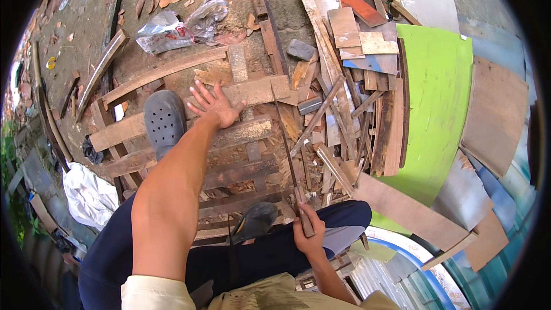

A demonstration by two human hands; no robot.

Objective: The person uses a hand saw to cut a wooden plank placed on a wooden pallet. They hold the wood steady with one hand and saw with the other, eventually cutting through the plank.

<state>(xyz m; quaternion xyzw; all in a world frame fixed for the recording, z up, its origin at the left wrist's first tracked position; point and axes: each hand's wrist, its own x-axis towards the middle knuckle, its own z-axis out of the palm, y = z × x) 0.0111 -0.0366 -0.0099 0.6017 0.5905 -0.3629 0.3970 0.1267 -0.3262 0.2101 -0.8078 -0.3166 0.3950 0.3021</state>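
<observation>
My left hand (217, 108) lies spread with its palm down on a weathered board (258, 90) of a wooden pallet (238, 169). In my right hand (310, 235) is the wooden handle of a hand saw (291, 161), gripped close to my right knee. Its long, thin, dark blade is seen nearly edge-on and runs away from me to the board's right end. Whether the teeth touch the wood I cannot tell. My left foot, in a grey clog (165, 119), rests on the pallet boards just left of my left hand.
Scrap wood (344, 115) lies heaped right of the pallet, beside a bright green panel (433, 109) and a brown board (495, 115). Clear plastic (163, 31) lies on the dirt beyond, a white sack (89, 195) at the left. My other clog (258, 218) is near the pallet's front.
</observation>
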